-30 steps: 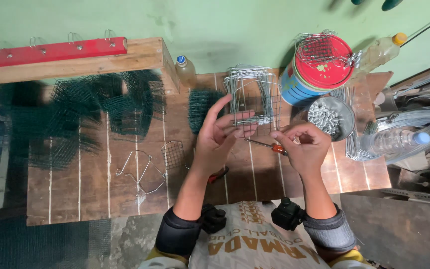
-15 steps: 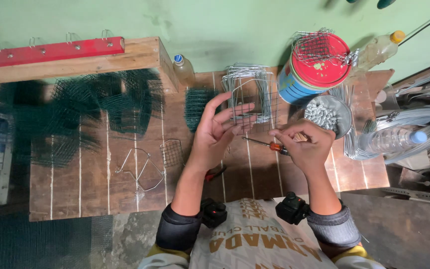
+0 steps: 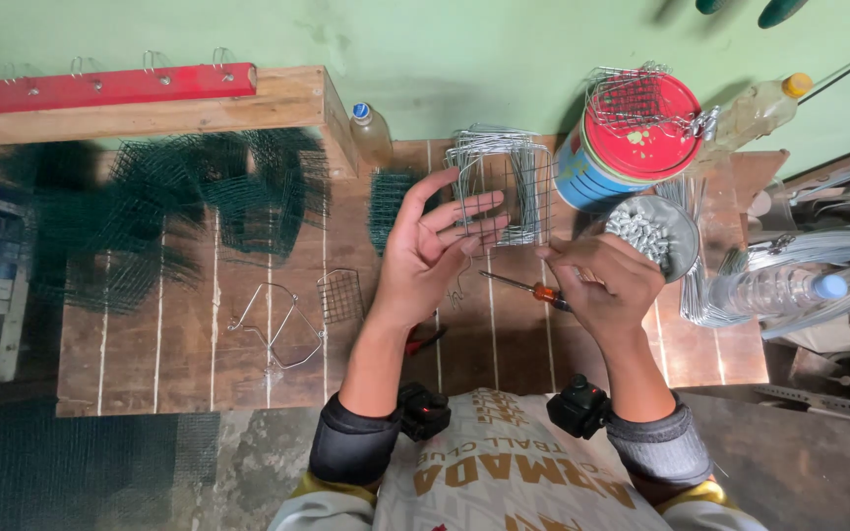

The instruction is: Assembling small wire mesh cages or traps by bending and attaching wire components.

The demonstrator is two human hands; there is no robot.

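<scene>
A wooden plank bench (image 3: 199, 334) fills the view, and sprawled over its left side is a dark green heap of wire mesh (image 3: 150, 211), partly blurred. Above that, a red bar with hooks (image 3: 110, 87) sits on a timber ledge. Far right, a coil of grey wire (image 3: 838, 261) lies at the bench edge with a clear plastic bottle (image 3: 774, 292) across it. Up at the back stands a blue tin with a red lid (image 3: 632, 138), a bent wire basket perched on top. Just below the tin, a metal bowl of small silver clips (image 3: 646, 231).

Now the centre: a stack of silver wire mesh panels (image 3: 504, 182) rests flat against the back of the bench. The left hand (image 3: 430, 251) is spread wide, fingers extended, fingertips reaching onto the stack's lower left corner, gripping nothing. The right hand (image 3: 602, 285) is curled, thumb and fingers pinched together just below the stack; what they pinch is too small to make out. Between the two hands lies an orange-handled screwdriver (image 3: 528, 288), touched by neither. Left of the wrist, a bent wire frame (image 3: 277, 324) and a small mesh square (image 3: 341, 295).
</scene>
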